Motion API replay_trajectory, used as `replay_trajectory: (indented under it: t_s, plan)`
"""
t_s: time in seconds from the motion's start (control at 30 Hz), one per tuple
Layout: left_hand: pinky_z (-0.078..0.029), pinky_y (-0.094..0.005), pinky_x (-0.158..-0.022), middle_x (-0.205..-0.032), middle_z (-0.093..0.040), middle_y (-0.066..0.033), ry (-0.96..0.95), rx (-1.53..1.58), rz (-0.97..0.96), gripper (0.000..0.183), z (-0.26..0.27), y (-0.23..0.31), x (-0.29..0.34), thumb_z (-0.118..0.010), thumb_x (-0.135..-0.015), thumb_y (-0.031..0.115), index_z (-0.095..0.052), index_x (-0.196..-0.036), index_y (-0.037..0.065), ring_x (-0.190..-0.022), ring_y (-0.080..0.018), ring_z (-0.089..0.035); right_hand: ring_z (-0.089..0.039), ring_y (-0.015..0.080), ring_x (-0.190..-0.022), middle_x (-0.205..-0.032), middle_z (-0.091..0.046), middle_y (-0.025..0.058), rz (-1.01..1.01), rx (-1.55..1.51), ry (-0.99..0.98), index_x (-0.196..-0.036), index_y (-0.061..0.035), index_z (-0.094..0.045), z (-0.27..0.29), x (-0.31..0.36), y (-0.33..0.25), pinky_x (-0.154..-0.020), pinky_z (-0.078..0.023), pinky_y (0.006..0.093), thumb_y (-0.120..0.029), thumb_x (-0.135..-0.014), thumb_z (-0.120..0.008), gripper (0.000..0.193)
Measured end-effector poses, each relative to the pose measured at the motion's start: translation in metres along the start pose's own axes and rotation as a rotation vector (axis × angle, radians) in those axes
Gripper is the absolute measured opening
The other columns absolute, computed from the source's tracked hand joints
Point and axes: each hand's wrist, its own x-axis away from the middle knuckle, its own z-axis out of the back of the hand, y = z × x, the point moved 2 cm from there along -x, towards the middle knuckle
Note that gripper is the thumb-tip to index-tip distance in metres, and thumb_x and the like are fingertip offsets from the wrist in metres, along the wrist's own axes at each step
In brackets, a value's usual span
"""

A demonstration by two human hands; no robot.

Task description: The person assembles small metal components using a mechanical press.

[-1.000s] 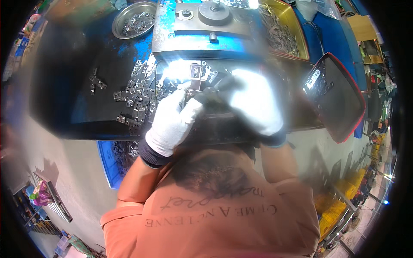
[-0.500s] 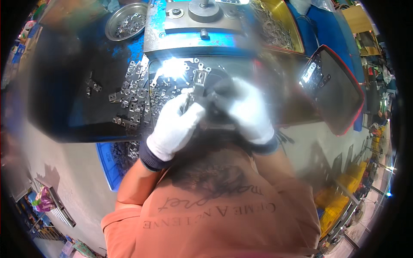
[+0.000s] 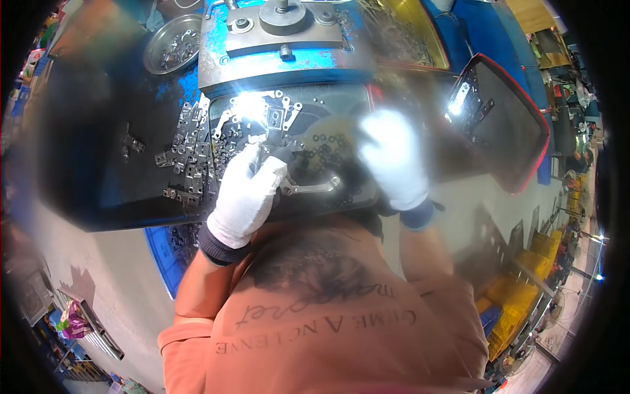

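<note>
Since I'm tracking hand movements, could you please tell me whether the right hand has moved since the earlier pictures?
Yes, the right hand has moved rightward, judged against the blue machine block.

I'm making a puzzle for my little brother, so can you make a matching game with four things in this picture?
Things:
1. round silver metal bowl
2. white-gloved left hand
3. blue plastic bin
4. dark panel with a red rim

Clues:
A. peeking out below the black tabletop
B. right of the blue-painted metal machine
C. has small metal parts inside, near the top left
D. holding a metal bracket

Pairs: 1-C, 2-D, 3-A, 4-B
</note>
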Motion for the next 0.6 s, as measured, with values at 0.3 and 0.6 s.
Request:
replay_trajectory:
  t_s: [0.3,0.6]
  plan:
    - [-0.042,-0.0219,-0.057,-0.076,-0.057,-0.0001,0.019,-0.069,-0.1,0.029,-0.003,0.004,-0.008,-0.054,-0.089,0.016,-0.054,-0.113,-0.001,-0.061,-0.0062,-0.05,-0.054,0.0276,-0.078,-0.08,-0.056,0.0076,0.067,0.116,-0.155,-0.081,-0.0086,-0.06,-0.014,-0.015,-0.007,-0.066,-0.046,0.0392,-0.009,-0.062,-0.058,0.018]
    - [-0.041,-0.0201,-0.063,-0.088,-0.058,-0.0005,-0.005,-0.043,-0.124,0.025,-0.019,-0.002,-0.016,-0.054,-0.09,0.014,-0.055,-0.11,0.0,-0.073,-0.0047,-0.048,-0.058,0.012,-0.069,-0.076,-0.064,0.0081,-0.365,-0.699,-0.146,-0.085,0.002,-0.064,-0.005,-0.033,-0.041,-0.065,-0.045,0.0248,-0.003,-0.078,-0.064,0.009]
